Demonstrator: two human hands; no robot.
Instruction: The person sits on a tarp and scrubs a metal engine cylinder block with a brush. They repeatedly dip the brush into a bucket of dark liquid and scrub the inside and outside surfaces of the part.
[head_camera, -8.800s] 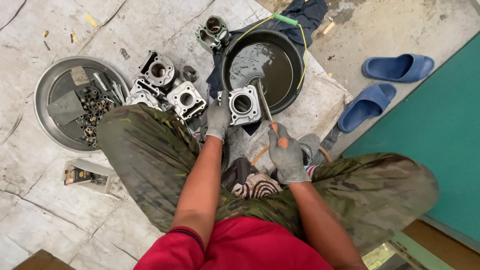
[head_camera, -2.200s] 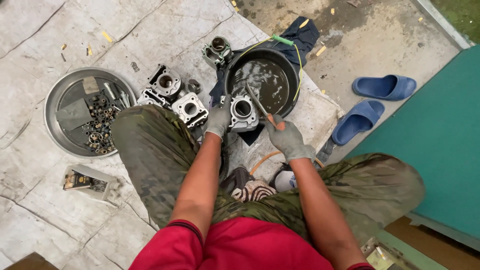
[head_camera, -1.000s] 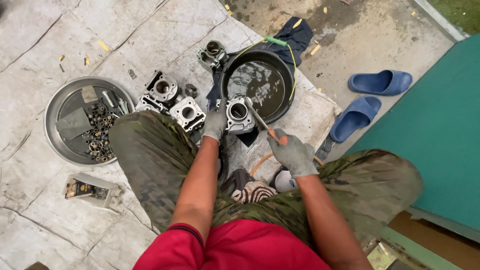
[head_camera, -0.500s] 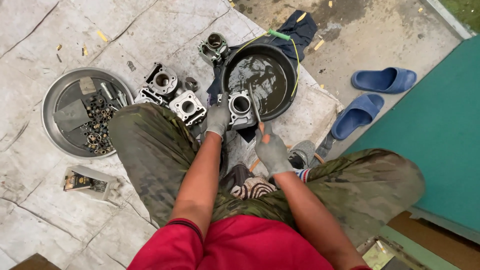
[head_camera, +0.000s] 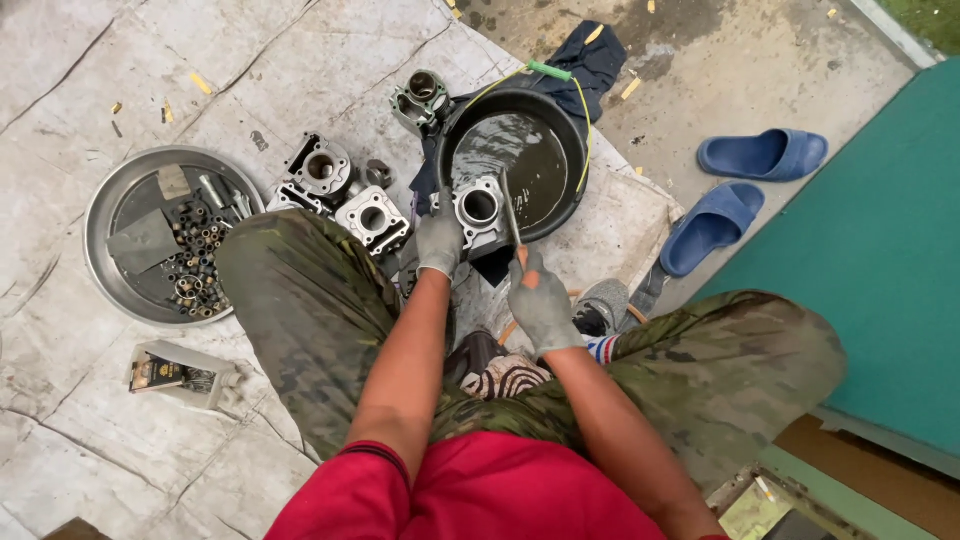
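Left hand (head_camera: 438, 240) fingers clamp the engine cylinder (head_camera: 478, 210) at the black basin (head_camera: 515, 160) rim, 6 o'clock side, right hand (head_camera: 540, 300) fingers wrapped round a thin tool (head_camera: 511, 215) w/ tip beside the bore; wet gloves could prob let the cylinder slip & drop into the water.

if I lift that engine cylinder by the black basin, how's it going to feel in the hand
Probably heavy for its size: the engine cylinder looks like thick cast metal. Likely slippery, since it sits at the liquid-filled black basin. Rigid and blocky, so unlikely to roll; the left hand grips it gloved.
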